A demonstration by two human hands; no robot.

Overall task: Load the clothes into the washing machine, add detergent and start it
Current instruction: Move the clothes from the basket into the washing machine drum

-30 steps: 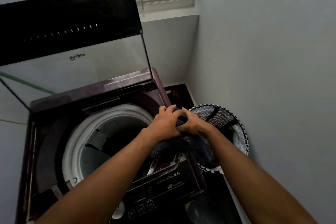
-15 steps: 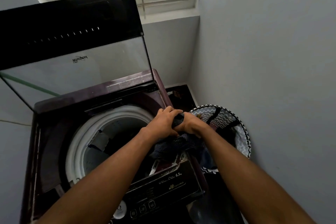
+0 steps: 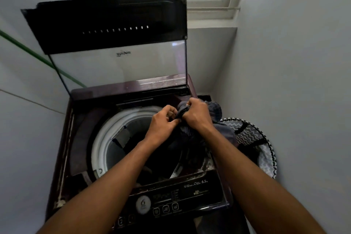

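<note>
Wedged into a grey-walled corner, the washing machine (image 3: 106, 138) stands lid-up while our left hand (image 3: 164, 123) and right hand (image 3: 197, 115), fingers clamped on a bunched dark garment (image 3: 212, 119), hold it above the drum (image 3: 117, 150), we judge ready to drop in.

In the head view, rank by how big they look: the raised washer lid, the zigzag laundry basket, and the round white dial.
1. Raised dark glass washer lid
2. Zigzag-patterned laundry basket, partly hidden
3. Round white dial
</note>
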